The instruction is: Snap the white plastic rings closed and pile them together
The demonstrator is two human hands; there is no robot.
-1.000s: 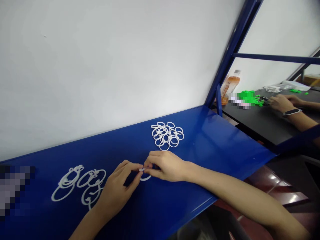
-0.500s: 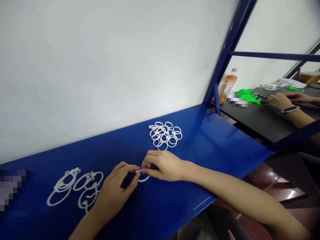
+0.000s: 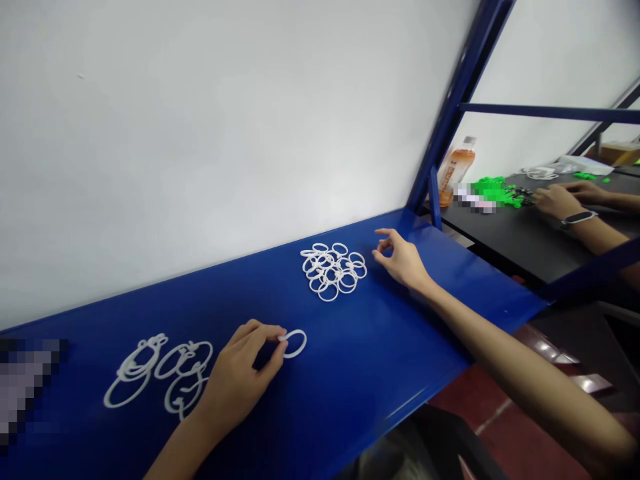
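Note:
My left hand [image 3: 239, 370] rests on the blue shelf [image 3: 425, 313] and pinches a small white ring [image 3: 295, 344] between thumb and forefinger. My right hand [image 3: 400, 259] hovers over the shelf just right of a pile of several white rings [image 3: 333, 270]. Its fingers are spread and hold nothing. Left of my left hand lie larger white rings with small rings joined to them [image 3: 160, 375].
A white wall rises behind the shelf. A blue upright post [image 3: 450, 113] stands at the shelf's right end. Beyond it, on a dark table [image 3: 520, 240], another person's hands [image 3: 563, 200] work near green parts [image 3: 493, 190] and an orange drink bottle [image 3: 455, 170].
My right hand has let go of the small ring and moved up and right to beside the ring pile. My left hand keeps the ring.

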